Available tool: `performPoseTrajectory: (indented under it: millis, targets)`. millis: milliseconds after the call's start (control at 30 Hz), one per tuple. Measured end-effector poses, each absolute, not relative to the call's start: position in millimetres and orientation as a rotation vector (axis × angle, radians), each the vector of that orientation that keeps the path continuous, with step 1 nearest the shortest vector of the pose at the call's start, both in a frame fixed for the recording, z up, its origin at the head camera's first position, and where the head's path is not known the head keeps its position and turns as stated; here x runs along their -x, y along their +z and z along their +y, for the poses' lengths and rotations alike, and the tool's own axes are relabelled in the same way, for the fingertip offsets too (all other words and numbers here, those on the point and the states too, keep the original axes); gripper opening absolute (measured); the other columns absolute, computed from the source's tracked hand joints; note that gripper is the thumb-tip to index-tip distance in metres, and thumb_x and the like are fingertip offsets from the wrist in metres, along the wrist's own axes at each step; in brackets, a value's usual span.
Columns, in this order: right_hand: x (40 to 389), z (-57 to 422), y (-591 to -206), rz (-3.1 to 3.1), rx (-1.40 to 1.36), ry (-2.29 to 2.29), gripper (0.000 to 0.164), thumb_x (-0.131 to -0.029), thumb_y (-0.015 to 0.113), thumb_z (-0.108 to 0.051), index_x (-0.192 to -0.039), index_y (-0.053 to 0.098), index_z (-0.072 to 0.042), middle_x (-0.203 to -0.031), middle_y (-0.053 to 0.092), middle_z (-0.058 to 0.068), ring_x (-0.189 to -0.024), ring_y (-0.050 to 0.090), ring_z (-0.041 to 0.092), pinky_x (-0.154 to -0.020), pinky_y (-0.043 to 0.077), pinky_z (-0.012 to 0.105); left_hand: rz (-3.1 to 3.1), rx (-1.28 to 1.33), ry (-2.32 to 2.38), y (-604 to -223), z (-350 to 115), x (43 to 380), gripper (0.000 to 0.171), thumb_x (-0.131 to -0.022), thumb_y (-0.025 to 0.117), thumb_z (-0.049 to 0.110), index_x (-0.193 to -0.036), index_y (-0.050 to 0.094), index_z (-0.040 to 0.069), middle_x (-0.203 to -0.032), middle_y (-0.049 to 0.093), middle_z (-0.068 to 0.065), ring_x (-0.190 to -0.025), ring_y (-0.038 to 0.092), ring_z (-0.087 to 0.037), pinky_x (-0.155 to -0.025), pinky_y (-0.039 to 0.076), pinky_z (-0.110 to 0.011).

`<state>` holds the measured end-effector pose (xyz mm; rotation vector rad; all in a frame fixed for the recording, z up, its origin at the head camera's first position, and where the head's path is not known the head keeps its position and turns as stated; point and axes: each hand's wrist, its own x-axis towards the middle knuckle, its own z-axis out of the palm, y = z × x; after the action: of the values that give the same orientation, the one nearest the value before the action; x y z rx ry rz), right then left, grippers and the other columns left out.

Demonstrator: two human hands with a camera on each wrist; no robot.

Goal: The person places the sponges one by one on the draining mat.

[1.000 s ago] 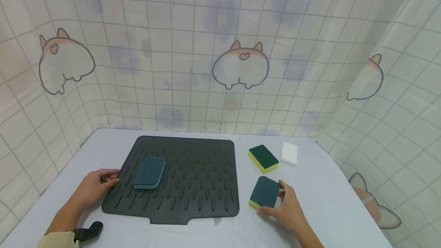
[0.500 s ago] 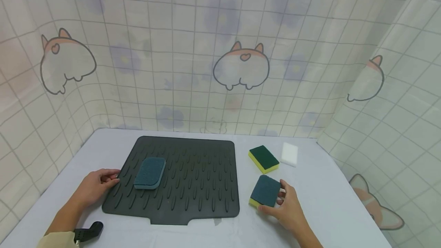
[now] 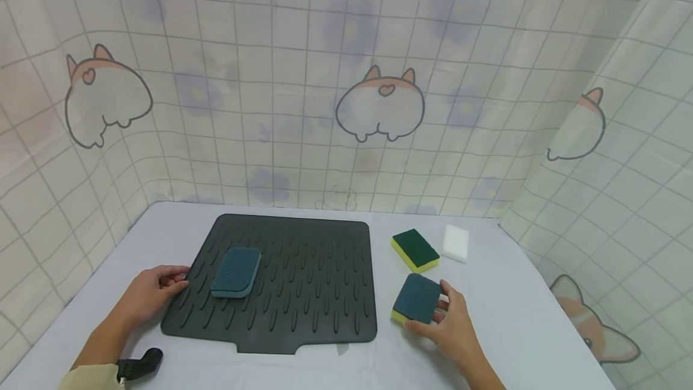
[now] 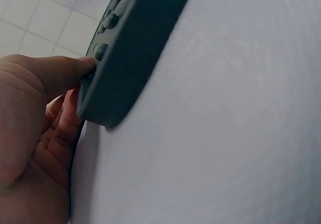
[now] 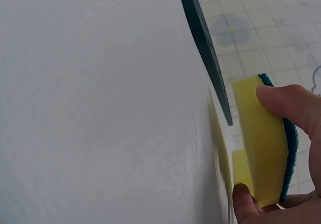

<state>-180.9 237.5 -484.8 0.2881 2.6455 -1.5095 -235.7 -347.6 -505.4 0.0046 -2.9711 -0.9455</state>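
My left hand [image 3: 154,294] pinches the left edge of a dark grey ridged drying mat [image 3: 303,294], thumb on top and fingers at its side. In the left wrist view the thumb presses on the rim of the mat [image 4: 135,58]. Beside the mat's right edge, my right hand [image 3: 452,330] grips a yellow scrub sponge [image 3: 417,300] with a dark blue-green scouring side facing up. The right wrist view shows thumb and fingers on opposite edges of this sponge [image 5: 266,148], with a narrow gap under it. A blue-green rounded sponge [image 3: 236,272] lies on the mat's left part.
A yellow sponge with a dark green top [image 3: 415,250] lies behind the held one. Farther right is a white flat block [image 3: 455,242]. All rest on a white-covered table [image 3: 520,330], with a patterned curtain [image 3: 303,155] hanging around its back and sides.
The sponge in my right hand has risen and tilted slightly. My left hand keeps its hold on the mat, and the view has drifted a little.
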Motion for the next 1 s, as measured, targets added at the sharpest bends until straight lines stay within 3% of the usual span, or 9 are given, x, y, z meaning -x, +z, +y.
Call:
performPoseTrajectory:
  millis: [333,1000]
  targets:
    - [186,233,-482,2.631,-0.306,-1.54,0.133,-0.068,0.096,-0.04,-0.161,0.01,0.0,-0.154,0.028,0.027,-0.135,0.048,0.045,-0.106,0.049,0.051,-2.979,-0.013,-0.955,-506,-349,237,0.045,-0.097,0.071,0.022,-0.131,0.064,-0.006,-0.098,0.067,-0.008,-0.087,0.058,-0.019,-0.073,0.048,-0.035]
    - [192,223,-487,2.575,-0.209,-1.684,0.126,-0.069,0.097,-0.031,-0.16,0.014,-0.002,-0.15,0.034,0.023,-0.124,0.057,0.036,-0.096,0.056,0.042,-2.973,-0.019,-0.963,-506,-348,235,0.044,-0.097,0.071,0.02,-0.132,0.063,-0.007,-0.101,0.068,-0.01,-0.088,0.058,-0.02,-0.074,0.049,-0.035]
